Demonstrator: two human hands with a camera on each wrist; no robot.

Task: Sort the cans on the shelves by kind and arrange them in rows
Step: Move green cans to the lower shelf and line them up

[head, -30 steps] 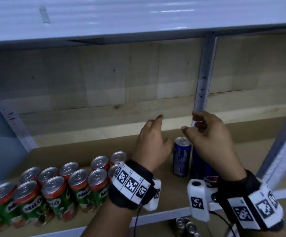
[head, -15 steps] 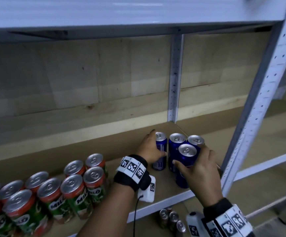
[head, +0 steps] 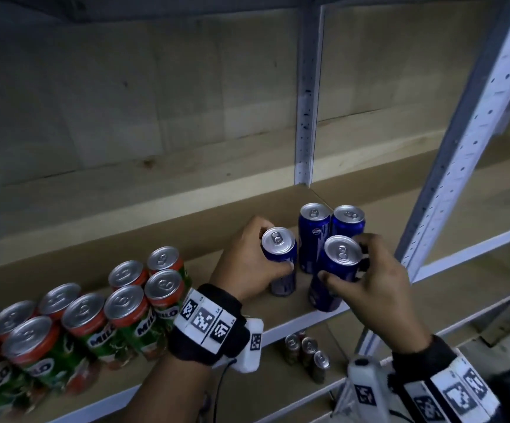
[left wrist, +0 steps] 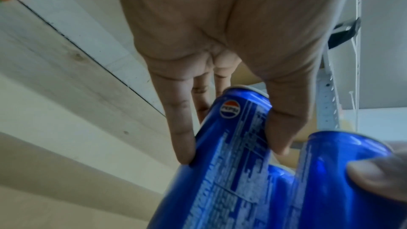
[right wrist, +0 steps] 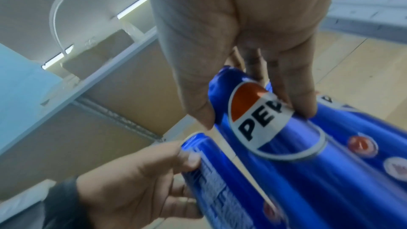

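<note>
Several tall blue Pepsi cans stand at the right end of the brown shelf [head: 217, 239]. My left hand [head: 247, 264] grips the front-left Pepsi can [head: 279, 254] near its top, thumb on one side and fingers on the other; the same can [left wrist: 229, 145] fills the left wrist view. My right hand [head: 366, 276] grips the front-right Pepsi can [head: 337, 270], seen with its logo [right wrist: 259, 121] in the right wrist view. Two more Pepsi cans [head: 314, 230] [head: 348, 222] stand just behind. Green and red Milo cans [head: 125, 312] stand in two rows at the left.
A perforated grey upright [head: 467, 129] rises right of the Pepsi cans and another upright [head: 307, 96] stands at the back. A wooden back wall [head: 125, 117] closes the shelf. Three small cans [head: 307, 352] stand on the shelf below.
The view has dropped and turned right. Both hands came down from above the blue cans and closed round the two front Pepsi cans.
</note>
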